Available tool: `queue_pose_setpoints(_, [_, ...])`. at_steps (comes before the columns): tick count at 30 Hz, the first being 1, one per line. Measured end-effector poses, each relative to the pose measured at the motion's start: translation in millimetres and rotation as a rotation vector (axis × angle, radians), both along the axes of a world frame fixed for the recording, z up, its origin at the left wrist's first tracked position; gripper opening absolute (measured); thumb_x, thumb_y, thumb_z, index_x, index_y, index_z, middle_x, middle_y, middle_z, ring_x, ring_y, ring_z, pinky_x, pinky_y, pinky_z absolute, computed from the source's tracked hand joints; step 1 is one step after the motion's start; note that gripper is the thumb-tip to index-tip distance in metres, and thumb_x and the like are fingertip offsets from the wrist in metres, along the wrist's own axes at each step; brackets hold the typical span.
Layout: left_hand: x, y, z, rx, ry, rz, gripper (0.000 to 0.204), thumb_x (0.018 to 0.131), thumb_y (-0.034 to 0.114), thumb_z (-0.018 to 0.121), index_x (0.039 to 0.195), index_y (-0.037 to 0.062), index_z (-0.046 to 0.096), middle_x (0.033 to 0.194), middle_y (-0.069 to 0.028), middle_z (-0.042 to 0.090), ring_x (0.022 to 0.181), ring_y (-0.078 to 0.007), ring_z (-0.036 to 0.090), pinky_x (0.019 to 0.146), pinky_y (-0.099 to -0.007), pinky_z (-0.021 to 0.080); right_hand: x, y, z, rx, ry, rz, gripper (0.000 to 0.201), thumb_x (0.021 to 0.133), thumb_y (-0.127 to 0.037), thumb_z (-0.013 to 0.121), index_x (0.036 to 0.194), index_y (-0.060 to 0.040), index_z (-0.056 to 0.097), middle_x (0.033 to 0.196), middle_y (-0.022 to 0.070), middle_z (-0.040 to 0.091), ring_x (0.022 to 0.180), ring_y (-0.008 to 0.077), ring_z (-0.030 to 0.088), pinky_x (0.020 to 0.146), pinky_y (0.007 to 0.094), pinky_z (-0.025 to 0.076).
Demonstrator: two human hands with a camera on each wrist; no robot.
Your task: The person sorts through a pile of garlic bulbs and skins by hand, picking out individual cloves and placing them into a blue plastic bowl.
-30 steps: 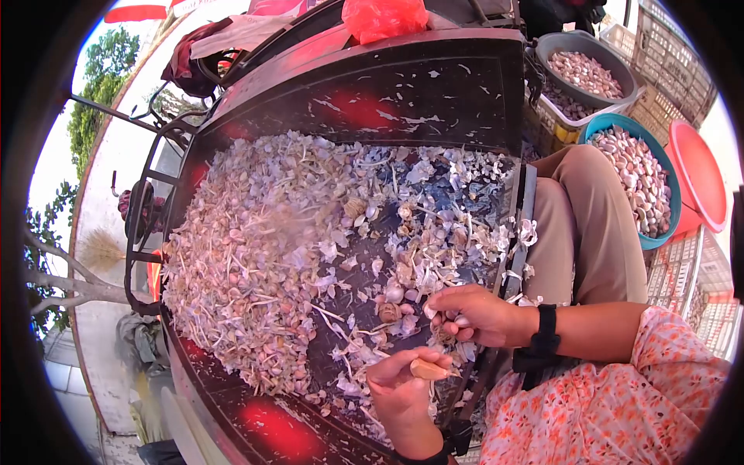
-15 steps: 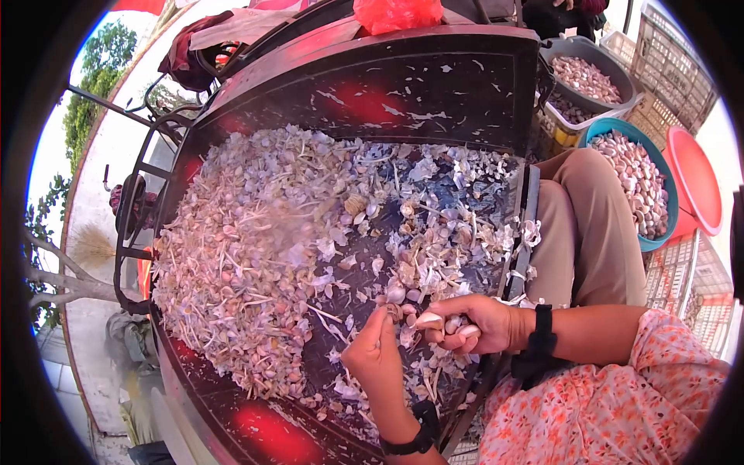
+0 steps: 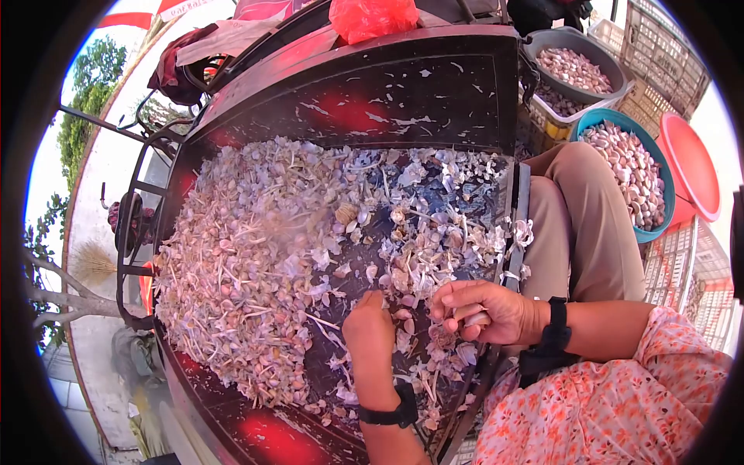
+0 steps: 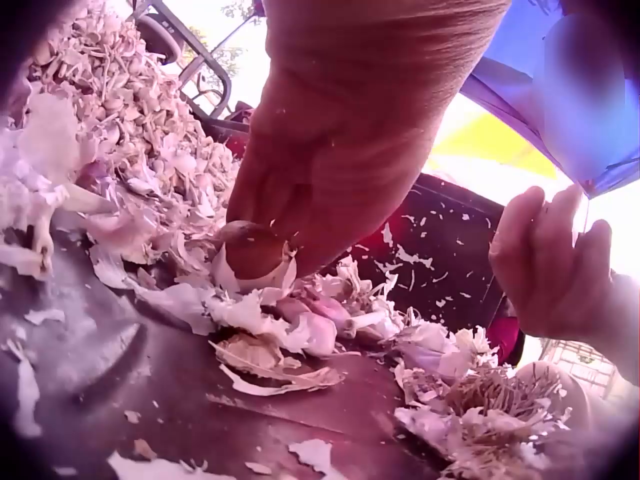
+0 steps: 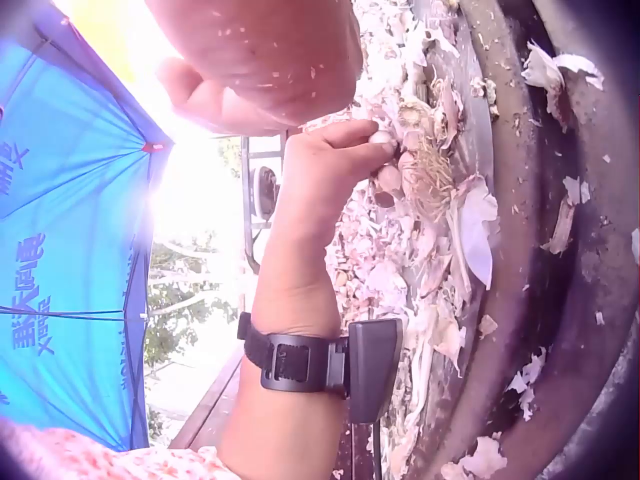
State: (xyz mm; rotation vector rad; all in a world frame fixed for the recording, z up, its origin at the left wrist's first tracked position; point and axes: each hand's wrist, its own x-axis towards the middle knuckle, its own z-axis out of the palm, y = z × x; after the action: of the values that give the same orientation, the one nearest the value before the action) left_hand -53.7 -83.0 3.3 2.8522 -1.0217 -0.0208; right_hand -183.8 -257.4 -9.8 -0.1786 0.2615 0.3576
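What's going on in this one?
A seated person is sorting through garlic in a dark, scuffed bed heaped with cloves, stalks and papery skins. The right hand holds a garlic clove above the loose garlic. The left hand is down among the skins; whether it grips anything is unclear. Beside the knees, a teal tub holds many more cloves.

Passable from above, over the wide pale heap of papery garlic skins and cloves (image 3: 236, 267) and the dark, scuffed bed (image 4: 360, 430). Walled off at the top of the head view by the tall, dark, paint-chipped side panel (image 3: 442, 89), at right by khaki-trousered knees (image 3: 597, 225). Narrow between left hand (image 3: 370, 329) and right hand (image 3: 488, 311).
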Motion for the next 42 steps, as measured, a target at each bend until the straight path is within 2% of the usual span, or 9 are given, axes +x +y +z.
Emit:
queue_pose_setpoints(4, [5, 19, -8, 0.056, -0.027, 0.012, 0.029, 0.072, 0.006, 0.059, 0.101, 0.0028, 0.064, 0.088, -0.0161, 0.065, 0.074, -0.0321, 0.063, 0.066, -0.0388, 0.051, 0, 2, 3, -0.150, 0.114, -0.041, 0.019, 0.086, -0.008, 0.059, 0.103, -0.0039, 0.054, 0.086, 0.0052, 0.060, 0.069, 0.0123, 0.062, 0.042, 0.0190, 0.041])
queue_pose_setpoints(6, [3, 25, -9, -0.342, 0.399, 0.349, 0.037, 0.074, 0.003, 0.062, 0.111, 0.0016, 0.062, 0.087, -0.0155, 0.067, 0.071, -0.0239, 0.066, 0.065, -0.0320, 0.051, 0, 1, 3, -0.134, 0.101, -0.031, 0.019, 0.085, -0.008, 0.059, 0.103, -0.0035, 0.054, 0.086, 0.0051, 0.061, 0.069, 0.0123, 0.063, 0.042, 0.0190, 0.041])
queue_pose_setpoints(7, [0, 26, -7, -0.340, 0.397, 0.350, 0.037, 0.074, 0.003, 0.062, 0.111, 0.0016, 0.062, 0.087, -0.0155, 0.067, 0.071, -0.0239, 0.066, 0.065, -0.0320, 0.051, 0, 1, 3, -0.121, 0.092, -0.024, 0.020, 0.085, -0.008, 0.060, 0.104, -0.0031, 0.054, 0.086, 0.0051, 0.061, 0.069, 0.0123, 0.063, 0.042, 0.0191, 0.042])
queue_pose_setpoints(9, [-10, 26, 4, -0.833, 0.733, 0.449, 0.039, 0.075, 0.001, 0.066, 0.114, -0.0013, 0.060, 0.092, -0.0131, 0.067, 0.073, -0.0154, 0.064, 0.067, -0.0258, 0.050, 2, 3, 8, -0.163, 0.071, -0.010, 0.018, 0.086, -0.007, 0.059, 0.102, -0.0030, 0.055, 0.086, 0.0051, 0.061, 0.068, 0.0117, 0.062, 0.041, 0.0177, 0.039])
queue_pose_setpoints(15, [-54, 3, 23, -1.355, 0.842, 0.368, 0.034, 0.077, -0.002, 0.065, 0.110, -0.0059, 0.060, 0.097, -0.0129, 0.065, 0.083, -0.0143, 0.061, 0.076, -0.0238, 0.049, 12, 21, 19, -0.379, 0.024, 0.033, 0.020, 0.085, -0.014, 0.062, 0.101, -0.0038, 0.058, 0.081, 0.0016, 0.061, 0.063, 0.0080, 0.061, 0.040, 0.0161, 0.035])
queue_pose_setpoints(19, [-73, -12, 23, -1.352, 0.731, 0.355, 0.033, 0.080, 0.000, 0.060, 0.111, -0.0105, 0.057, 0.102, -0.0174, 0.063, 0.090, -0.0211, 0.062, 0.086, -0.0323, 0.047, 13, 25, 24, -0.383, -0.018, 0.052, 0.026, 0.084, -0.019, 0.065, 0.105, -0.0040, 0.061, 0.081, 0.0001, 0.063, 0.061, 0.0066, 0.060, 0.040, 0.0163, 0.035])
queue_pose_setpoints(27, [-81, -5, 32, -1.119, 0.552, 0.252, 0.029, 0.080, -0.001, 0.064, 0.108, -0.0080, 0.061, 0.092, -0.0073, 0.065, 0.080, -0.0100, 0.059, 0.074, -0.0218, 0.047, 11, 18, 21, -0.875, -0.132, 0.001, 0.022, 0.087, -0.015, 0.061, 0.105, -0.0021, 0.064, 0.078, 0.0011, 0.063, 0.064, 0.0049, 0.059, 0.050, 0.0186, 0.044])
queue_pose_setpoints(37, [-70, -3, 43, -0.910, 0.988, 0.263, 0.028, 0.079, -0.002, 0.065, 0.107, -0.0043, 0.063, 0.076, 0.0036, 0.057, 0.065, -0.0018, 0.047, 0.056, -0.0151, 0.036, 7, 4, 20, -0.986, -0.312, 0.035, 0.016, 0.085, -0.012, 0.059, 0.088, 0.0027, 0.065, 0.072, 0.0050, 0.064, 0.056, 0.0073, 0.057, 0.051, 0.0206, 0.046])
queue_pose_setpoints(42, [-70, -4, 37, -1.007, 1.114, 0.277, 0.031, 0.078, 0.002, 0.066, 0.107, -0.0070, 0.061, 0.083, -0.0053, 0.063, 0.073, -0.0100, 0.060, 0.066, -0.0219, 0.050, 7, 1, 18, -0.969, -0.314, 0.105, 0.018, 0.088, -0.012, 0.058, 0.095, 0.0033, 0.065, 0.072, 0.0042, 0.063, 0.058, 0.0072, 0.057, 0.051, 0.0200, 0.044])
